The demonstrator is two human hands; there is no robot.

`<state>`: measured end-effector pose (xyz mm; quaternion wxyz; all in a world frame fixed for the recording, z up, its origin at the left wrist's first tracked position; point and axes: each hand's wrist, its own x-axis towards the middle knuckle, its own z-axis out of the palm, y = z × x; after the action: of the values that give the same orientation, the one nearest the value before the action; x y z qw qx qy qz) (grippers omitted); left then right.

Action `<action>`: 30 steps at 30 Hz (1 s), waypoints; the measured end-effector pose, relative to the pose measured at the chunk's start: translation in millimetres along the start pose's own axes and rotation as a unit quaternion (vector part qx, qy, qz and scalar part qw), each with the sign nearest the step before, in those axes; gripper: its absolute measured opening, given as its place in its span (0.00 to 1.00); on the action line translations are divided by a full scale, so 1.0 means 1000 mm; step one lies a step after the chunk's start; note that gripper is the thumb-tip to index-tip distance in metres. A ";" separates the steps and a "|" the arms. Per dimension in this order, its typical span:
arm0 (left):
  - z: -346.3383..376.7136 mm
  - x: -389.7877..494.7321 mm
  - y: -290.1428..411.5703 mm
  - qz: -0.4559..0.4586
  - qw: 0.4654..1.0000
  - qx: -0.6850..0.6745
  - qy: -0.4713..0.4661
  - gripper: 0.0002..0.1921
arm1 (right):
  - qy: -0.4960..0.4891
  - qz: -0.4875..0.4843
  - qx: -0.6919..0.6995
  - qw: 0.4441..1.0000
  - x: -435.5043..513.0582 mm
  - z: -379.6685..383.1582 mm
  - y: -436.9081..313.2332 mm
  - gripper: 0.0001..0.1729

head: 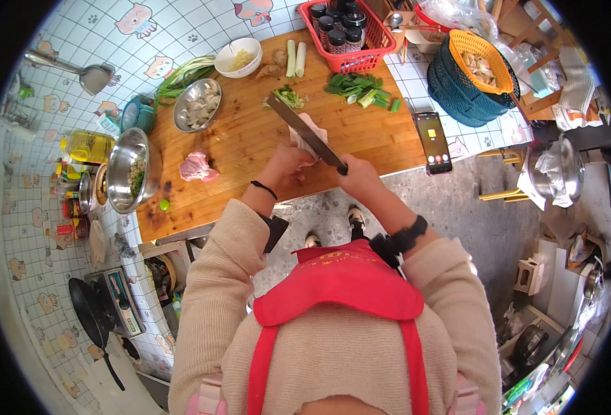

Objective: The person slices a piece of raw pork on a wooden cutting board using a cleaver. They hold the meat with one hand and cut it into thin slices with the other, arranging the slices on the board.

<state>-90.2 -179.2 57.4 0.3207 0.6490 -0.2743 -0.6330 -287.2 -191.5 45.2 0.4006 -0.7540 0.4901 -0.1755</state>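
My right hand [358, 176] grips the handle of a kitchen cleaver [308, 132], whose blade points up and left over the wooden board. Beneath and beside the blade lies a pale piece of raw meat [313, 129]. My left hand [290, 161] rests at the near left edge of that meat, its fingertips partly hidden; whether they grip it is unclear. Another piece of raw pink meat [198, 166] sits apart to the left. Chopped greens [290, 97] are beyond the blade tip, and cut green onion leaves [362, 89] lie farther right.
On the wooden board [243, 129] stand a metal bowl of pale pieces [197, 105] and a white bowl [238, 57]. A larger steel bowl [147, 166] is at the left edge. A red basket of jars [357, 62] stands at the back; a phone [433, 142] lies at right.
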 end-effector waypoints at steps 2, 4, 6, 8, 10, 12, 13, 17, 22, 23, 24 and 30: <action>-0.003 0.001 -0.001 -0.007 0.999 -0.039 -0.016 0.10 | -0.021 0.029 0.046 0.998 0.006 0.003 0.001 0.15; -0.009 0.002 -0.001 -0.005 0.995 -0.099 -0.021 0.08 | -0.024 0.031 0.067 0.997 0.005 0.003 0.004 0.14; -0.015 0.006 -0.002 -0.011 0.989 -0.141 -0.033 0.06 | -0.001 0.007 0.059 0.998 -0.007 0.004 0.010 0.13; -0.017 0.010 -0.006 -0.030 0.984 -0.168 -0.053 0.05 | 0.012 -0.014 0.056 0.998 -0.016 0.005 0.015 0.13; -0.011 0.014 -0.013 -0.020 0.988 -0.147 -0.045 0.05 | 0.001 0.010 0.067 0.998 -0.015 0.008 0.017 0.15; -0.003 0.016 -0.020 -0.016 0.993 -0.116 -0.032 0.05 | -0.038 0.086 0.099 0.991 -0.005 0.013 0.015 0.18; -0.001 0.016 -0.022 -0.015 0.995 -0.095 -0.024 0.05 | -0.035 0.080 0.100 0.991 0.001 0.016 0.012 0.18; -0.012 0.009 -0.023 -0.012 0.987 -0.138 -0.086 0.06 | -0.027 0.077 0.127 0.989 0.006 0.014 0.003 0.19; -0.043 0.005 -0.015 -0.022 1.000 -0.014 -0.005 0.07 | -0.068 0.098 0.090 0.989 -0.001 -0.009 0.010 0.20; -0.044 0.005 -0.015 -0.015 1.000 0.025 0.007 0.07 | -0.082 0.124 0.092 0.985 -0.004 -0.010 0.011 0.21; -0.042 0.004 -0.017 -0.006 1.000 0.008 -0.006 0.07 | -0.096 0.148 0.093 0.980 -0.006 -0.010 0.012 0.21; -0.031 -0.004 -0.021 0.034 0.995 -0.064 -0.068 0.09 | -0.027 0.071 0.068 0.995 -0.025 0.000 0.014 0.19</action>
<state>-60.5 -160.3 43.7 0.3636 0.5731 -0.2756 -0.6807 -307.0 -172.8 38.0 0.4750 -0.6931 0.5184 -0.1592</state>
